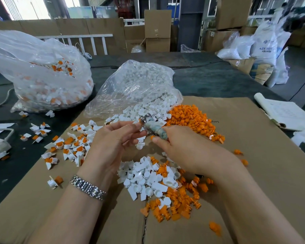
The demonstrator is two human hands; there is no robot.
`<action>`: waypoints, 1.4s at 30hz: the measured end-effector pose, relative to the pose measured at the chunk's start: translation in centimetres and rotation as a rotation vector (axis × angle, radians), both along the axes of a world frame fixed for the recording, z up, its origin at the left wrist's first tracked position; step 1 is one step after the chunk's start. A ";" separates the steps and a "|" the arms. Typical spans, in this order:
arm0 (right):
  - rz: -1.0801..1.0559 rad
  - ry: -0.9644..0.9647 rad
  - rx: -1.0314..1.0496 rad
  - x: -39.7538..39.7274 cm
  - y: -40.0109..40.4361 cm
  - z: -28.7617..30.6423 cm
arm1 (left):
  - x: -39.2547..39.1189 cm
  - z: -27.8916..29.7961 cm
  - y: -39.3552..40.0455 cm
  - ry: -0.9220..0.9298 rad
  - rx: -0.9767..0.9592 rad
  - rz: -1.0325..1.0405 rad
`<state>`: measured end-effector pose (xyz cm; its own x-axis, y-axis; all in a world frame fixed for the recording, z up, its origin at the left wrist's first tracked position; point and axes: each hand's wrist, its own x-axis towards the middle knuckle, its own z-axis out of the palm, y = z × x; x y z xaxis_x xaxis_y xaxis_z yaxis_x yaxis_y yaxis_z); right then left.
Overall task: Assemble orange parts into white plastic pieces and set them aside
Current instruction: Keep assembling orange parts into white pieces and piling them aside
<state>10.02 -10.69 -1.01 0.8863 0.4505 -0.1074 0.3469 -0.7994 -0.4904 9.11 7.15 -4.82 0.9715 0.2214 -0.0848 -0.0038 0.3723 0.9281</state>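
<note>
Both forearms are bare, with no sleeves in sight. A silver metal-link watch band (87, 187) circles the wrist just behind the left hand (113, 138).

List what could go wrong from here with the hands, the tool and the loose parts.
1. The right hand grips a cloth-wrapped tool whose metal tip meets a small part pinched by the left hand; a slip could jab the fingers.
2. The finished pieces lie near the unassembled mixed pile; they may get mixed.
3. Loose orange parts sit near the cardboard sheet edge and could scatter onto the table.
</note>
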 end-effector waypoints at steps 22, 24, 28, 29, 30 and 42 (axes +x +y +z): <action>-0.213 -0.032 0.075 2.6 -3.3 -1.0 | -0.3 0.1 0.2 -0.026 0.162 0.070; -0.289 -0.100 -0.045 3.3 -3.0 -1.9 | -0.3 0.1 0.3 -0.011 0.219 0.090; -0.413 -0.192 -0.215 4.2 -2.4 -3.4 | -0.3 -0.3 1.1 0.040 0.669 0.326; -0.429 -0.204 -0.241 4.3 -2.3 -3.7 | -0.3 -0.4 1.4 0.055 0.812 0.389; -0.435 -0.212 -0.267 4.4 -2.3 -3.8 | -0.2 -0.5 1.6 0.066 0.944 0.440; -0.185 -0.520 -0.144 4.8 -1.4 -4.3 | 0.9 -2.2 0.5 -0.241 1.656 0.184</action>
